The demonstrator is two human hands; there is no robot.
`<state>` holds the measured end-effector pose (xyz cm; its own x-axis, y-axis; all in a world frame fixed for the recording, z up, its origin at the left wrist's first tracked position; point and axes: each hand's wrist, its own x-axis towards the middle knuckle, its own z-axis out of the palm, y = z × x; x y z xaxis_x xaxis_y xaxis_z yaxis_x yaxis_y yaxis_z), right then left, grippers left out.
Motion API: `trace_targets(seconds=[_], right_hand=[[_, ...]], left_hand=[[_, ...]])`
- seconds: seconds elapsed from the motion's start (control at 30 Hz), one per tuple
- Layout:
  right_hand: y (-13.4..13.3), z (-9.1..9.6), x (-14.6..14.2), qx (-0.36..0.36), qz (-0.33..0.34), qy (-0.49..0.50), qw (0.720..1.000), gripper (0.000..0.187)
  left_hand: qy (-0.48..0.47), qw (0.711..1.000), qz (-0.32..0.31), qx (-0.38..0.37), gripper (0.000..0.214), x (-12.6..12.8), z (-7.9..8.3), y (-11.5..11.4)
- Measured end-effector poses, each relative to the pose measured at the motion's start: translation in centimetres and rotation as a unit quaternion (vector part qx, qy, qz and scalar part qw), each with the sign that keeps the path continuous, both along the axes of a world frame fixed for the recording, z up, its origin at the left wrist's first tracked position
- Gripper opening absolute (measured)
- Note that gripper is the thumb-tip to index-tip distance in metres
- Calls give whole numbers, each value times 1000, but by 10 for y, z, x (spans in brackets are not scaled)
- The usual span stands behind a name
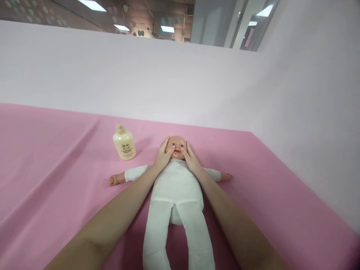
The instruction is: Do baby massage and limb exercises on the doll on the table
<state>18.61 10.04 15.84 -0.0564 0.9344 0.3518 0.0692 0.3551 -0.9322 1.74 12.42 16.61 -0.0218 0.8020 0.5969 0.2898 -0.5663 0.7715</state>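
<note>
A baby doll [177, 183] with a white cloth body lies on its back, arms spread wide and legs toward me. My left hand [164, 153] cups the left side of its head, fingers along the side and thumb on the cheek beside the mouth. On the other side my right hand [191, 156] holds the head the same way, its thumb pressed to the other cheek. Both forearms pass over the doll's outstretched arms. A pale yellow pump bottle [124, 144] with a printed label stands upright to the left of the head, apart from my hands.
Pink cloth [70, 180] covers the surface under the doll, with long creases at the left. A white wall [140, 82] rises behind it and continues along the right side. Above the wall, a window [140, 22] shows ceiling lights and heart-shaped decorations.
</note>
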Motion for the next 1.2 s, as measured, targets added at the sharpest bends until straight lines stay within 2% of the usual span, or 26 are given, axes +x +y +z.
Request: trace_targets(seconds=[0.07, 0.2, 0.27, 0.37, 0.5, 0.57, 0.8, 0.93, 1.07, 1.2], right_hand=[[0, 1, 0, 3, 5, 4, 1000, 91], [-5, 8, -1, 121, 21, -31, 992, 78], [-7, 10, -1, 146, 27, -48, 988, 75], [-6, 9, -1, 115, 24, -40, 992, 80], [-1, 5, 0, -3, 9, -8, 1000, 95], [1, 3, 0, -39, 2, -4, 999, 97], [3, -3, 0, -8, -7, -4, 1000, 97], [8, -7, 1, 8, -5, 33, 999, 91], [16, -13, 4, -15, 6, 90, 996, 80], [19, -16, 5, -15, 6, 101, 995, 75]], left_hand=[[30, 999, -10, 34, 54, -1, 2, -2], [110, 988, -35, 105, 45, -2, 11, -9], [118, 986, -39, 113, 44, -2, 13, -10], [84, 992, -32, 88, 47, -2, 9, -7], [8, 1000, -3, 10, 60, 0, 2, 2], [-12, 1000, 1, -17, 64, 1, 0, 3], [-15, 999, -5, -30, 62, 0, 2, -1], [-27, 999, -20, -40, 62, -2, 1, 1], [-106, 992, -55, -47, 54, -3, -5, 12], [-192, 975, -82, -81, 50, -2, -9, 23]])
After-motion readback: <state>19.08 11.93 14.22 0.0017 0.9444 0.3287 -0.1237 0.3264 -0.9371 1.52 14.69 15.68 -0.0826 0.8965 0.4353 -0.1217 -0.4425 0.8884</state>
